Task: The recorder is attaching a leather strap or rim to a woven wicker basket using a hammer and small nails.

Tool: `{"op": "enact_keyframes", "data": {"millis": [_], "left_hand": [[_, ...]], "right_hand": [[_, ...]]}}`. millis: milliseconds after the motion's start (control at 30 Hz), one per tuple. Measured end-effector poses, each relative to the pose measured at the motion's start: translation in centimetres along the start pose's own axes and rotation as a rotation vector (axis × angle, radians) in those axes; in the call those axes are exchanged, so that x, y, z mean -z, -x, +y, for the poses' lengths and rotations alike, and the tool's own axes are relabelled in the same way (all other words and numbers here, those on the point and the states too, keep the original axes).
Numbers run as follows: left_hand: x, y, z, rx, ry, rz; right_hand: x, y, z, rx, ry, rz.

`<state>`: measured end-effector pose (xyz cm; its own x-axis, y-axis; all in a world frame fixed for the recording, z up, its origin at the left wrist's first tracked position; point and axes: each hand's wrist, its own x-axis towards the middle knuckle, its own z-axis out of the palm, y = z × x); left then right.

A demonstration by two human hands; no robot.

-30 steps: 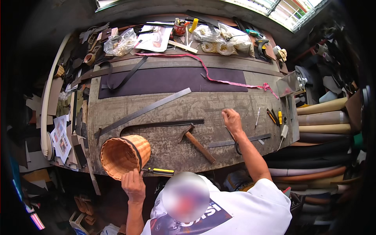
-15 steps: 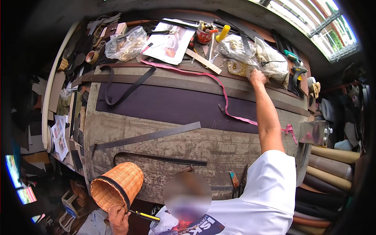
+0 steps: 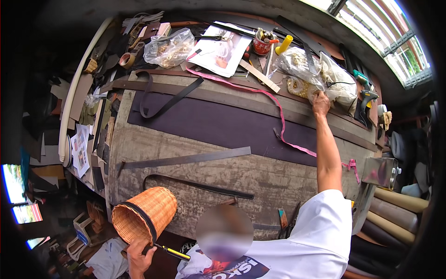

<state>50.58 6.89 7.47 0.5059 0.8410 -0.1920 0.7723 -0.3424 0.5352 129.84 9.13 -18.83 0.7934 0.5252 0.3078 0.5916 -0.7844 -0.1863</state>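
Note:
At the lower left my left hand (image 3: 141, 255) grips the rim of an orange-brown wicker basket (image 3: 160, 207), which lies tilted with its mouth toward me. A black strap (image 3: 141, 218) runs round the basket near the mouth. Beside that hand juts a tool with a yellow-and-black handle (image 3: 176, 253); whether my fingers hold it or it is stuck in the strap, I cannot tell. My right arm stretches to the far right of the table. There my right hand (image 3: 321, 103) is closed at the edge of clear plastic bags (image 3: 299, 63) with small pale-gold pieces (image 3: 297, 87); its fingertips are partly hidden.
A pink measuring tape (image 3: 232, 85) crosses a dark purple sheet (image 3: 209, 121) on the worn table (image 3: 204, 162). Nearer lie a metal ruler (image 3: 195, 158) and a black strip (image 3: 209, 188). Behind stand a red can of tools (image 3: 263, 44) and a glue gun (image 3: 368, 100). Rolled material (image 3: 395, 211) is stacked right.
The whole view has shifted, so the table sits further right and slightly turned. My left hand still holds the basket, and my right hand stays at the plastic bags.

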Motion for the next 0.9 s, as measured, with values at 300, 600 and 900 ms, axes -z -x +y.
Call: {"op": "enact_keyframes", "data": {"millis": [300, 600, 900], "left_hand": [[0.2, -0.2, -0.8, 0.093, 0.131, -0.022], [1.1, 0.6, -0.3, -0.006, 0.172, 0.070], [0.9, -0.6, 0.3, -0.130, 0.567, 0.469]], "right_hand": [[3.0, 2.1, -0.6, -0.018, -0.381, 0.252], [17.5, 16.7, -13.8, -0.439, -1.668, -0.232], [35.0, 33.7, -32.5, 0.330, -1.545, -0.761]]}}
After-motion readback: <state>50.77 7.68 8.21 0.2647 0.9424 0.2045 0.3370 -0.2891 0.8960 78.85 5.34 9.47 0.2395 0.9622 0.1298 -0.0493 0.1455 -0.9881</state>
